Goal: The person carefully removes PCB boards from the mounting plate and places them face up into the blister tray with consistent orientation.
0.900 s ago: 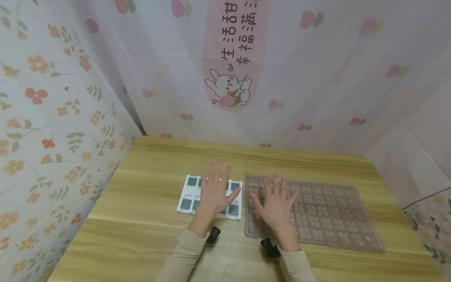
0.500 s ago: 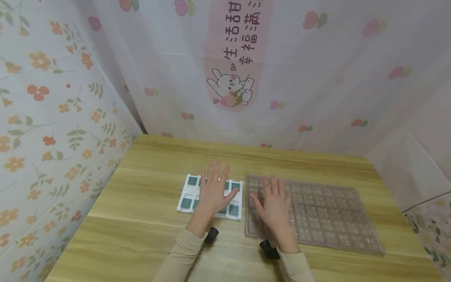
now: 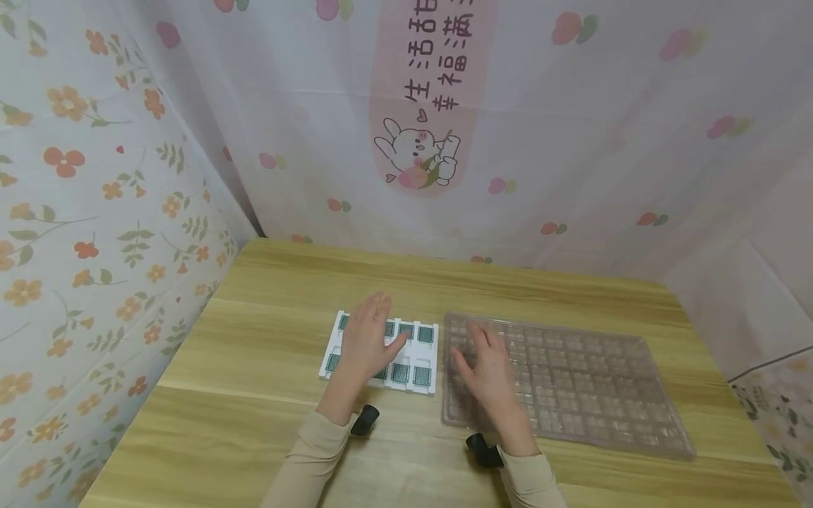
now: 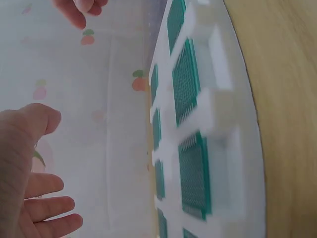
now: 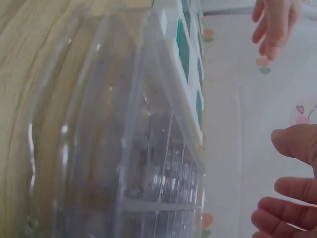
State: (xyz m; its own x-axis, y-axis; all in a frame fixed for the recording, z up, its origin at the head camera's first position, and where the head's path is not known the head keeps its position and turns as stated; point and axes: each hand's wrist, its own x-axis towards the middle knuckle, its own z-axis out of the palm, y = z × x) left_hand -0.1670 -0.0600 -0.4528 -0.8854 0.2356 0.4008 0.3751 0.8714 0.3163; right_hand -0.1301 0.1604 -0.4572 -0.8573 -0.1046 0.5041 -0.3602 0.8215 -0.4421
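White tray (image 3: 417, 351) first: it's lying flat on the wood-grain surface (image 3: 216, 395), with green chip-like squares (image 3: 422, 375) seated in two rows of slots. Left hand (image 3: 362, 344) hovers right over it, fingers loose, grip released, touching nothing per the wrist view. Just to the right there's a clear compartmented tray (image 3: 597, 388), and the right hand (image 3: 489, 363) hangs over its near-left part, also with a relaxed, unloaded grip. Looks like the ready-to-start step to me, nothing picked up yet. Next move probably calls for a gentle edge pinch on one square. Patterned curtain (image 3: 305, 127) hangs behind everything.
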